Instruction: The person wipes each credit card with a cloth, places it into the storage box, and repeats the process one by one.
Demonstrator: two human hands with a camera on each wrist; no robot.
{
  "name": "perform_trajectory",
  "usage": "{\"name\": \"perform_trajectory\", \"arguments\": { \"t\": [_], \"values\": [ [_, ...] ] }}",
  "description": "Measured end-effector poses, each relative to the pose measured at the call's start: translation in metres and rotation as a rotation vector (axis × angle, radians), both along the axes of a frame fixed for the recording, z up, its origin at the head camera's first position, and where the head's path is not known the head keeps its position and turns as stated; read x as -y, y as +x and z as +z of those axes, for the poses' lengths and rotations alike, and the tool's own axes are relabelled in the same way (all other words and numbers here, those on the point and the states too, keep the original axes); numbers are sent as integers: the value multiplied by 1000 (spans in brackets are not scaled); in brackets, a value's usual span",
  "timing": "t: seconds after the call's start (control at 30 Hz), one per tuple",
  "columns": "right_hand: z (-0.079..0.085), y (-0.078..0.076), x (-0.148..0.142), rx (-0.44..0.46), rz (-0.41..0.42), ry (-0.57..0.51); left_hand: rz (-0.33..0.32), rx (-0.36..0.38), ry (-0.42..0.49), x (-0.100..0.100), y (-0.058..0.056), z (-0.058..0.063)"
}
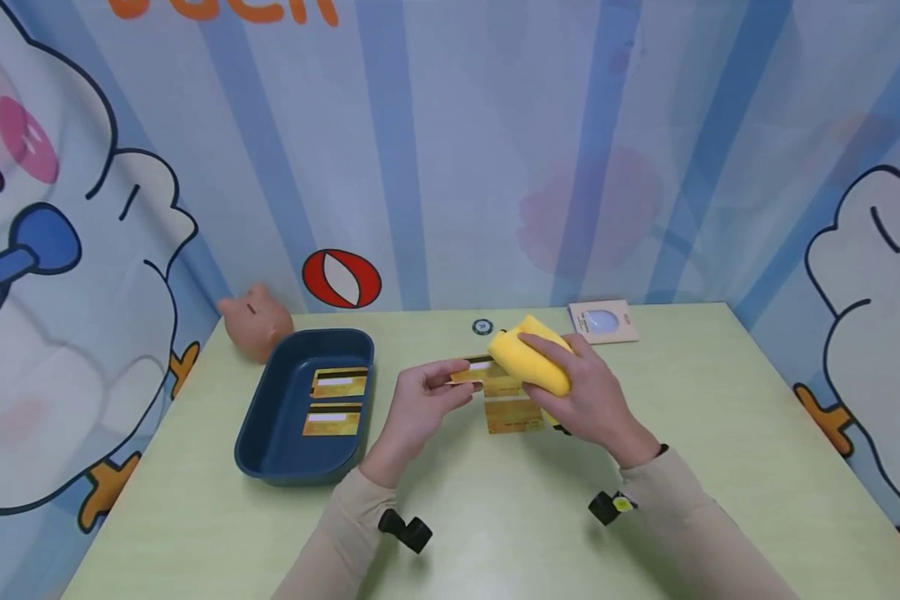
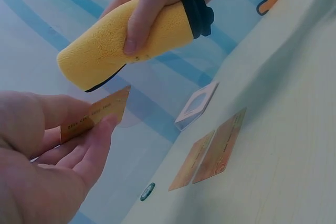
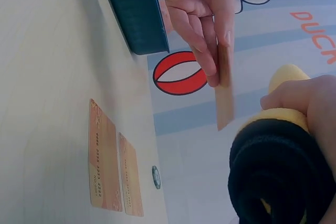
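My left hand (image 1: 420, 407) pinches a gold bank card (image 2: 97, 115) by its edge, raised above the table, its dark stripe facing the head camera. My right hand (image 1: 591, 398) grips a rolled yellow cloth (image 1: 528, 358) with black trim, fingers wrapped round it. In the left wrist view the cloth hangs just over the card's upper corner, a small gap between them. Beneath the hands, two more gold cards lie side by side on the table, the nearer card (image 1: 513, 417) and the farther card (image 2: 191, 162), number sides up.
Left of my hands stands a dark blue tray (image 1: 249, 425) holding two gold cards (image 1: 333, 419), stripe sides up. Behind it sits a pink piggy bank (image 1: 257, 323). A small round chip (image 1: 483, 327) and a flat pale box (image 1: 603, 322) lie near the table's back edge.
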State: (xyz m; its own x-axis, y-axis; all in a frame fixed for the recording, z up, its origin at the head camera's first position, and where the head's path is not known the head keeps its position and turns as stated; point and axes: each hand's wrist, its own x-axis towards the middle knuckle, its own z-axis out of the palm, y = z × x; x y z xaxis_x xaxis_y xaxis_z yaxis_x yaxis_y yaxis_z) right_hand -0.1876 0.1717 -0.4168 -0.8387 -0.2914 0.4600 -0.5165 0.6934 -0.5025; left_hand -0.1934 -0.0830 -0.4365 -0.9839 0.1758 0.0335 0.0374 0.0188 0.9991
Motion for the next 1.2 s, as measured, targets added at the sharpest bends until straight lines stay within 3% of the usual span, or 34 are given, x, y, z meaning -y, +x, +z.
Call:
{"name": "perform_trajectory", "arguments": {
  "t": [0.17,0.37,0.67,0.97,1.2],
  "values": [
    [1,-1,1,-9,0,-6,5,-4,-2,1,-1,0],
    [1,-1,5,-6,14,-6,-9,30,66,0,-1,1],
    [4,-1,20,-25,70,18,-69,13,65,-3,-1,2],
    [-1,1,32,-42,147,96,-107,11,97,-6,2,2],
    [-2,3,37,-39,157,161,-94,-2,93,-7,2,3]
  ]
}}
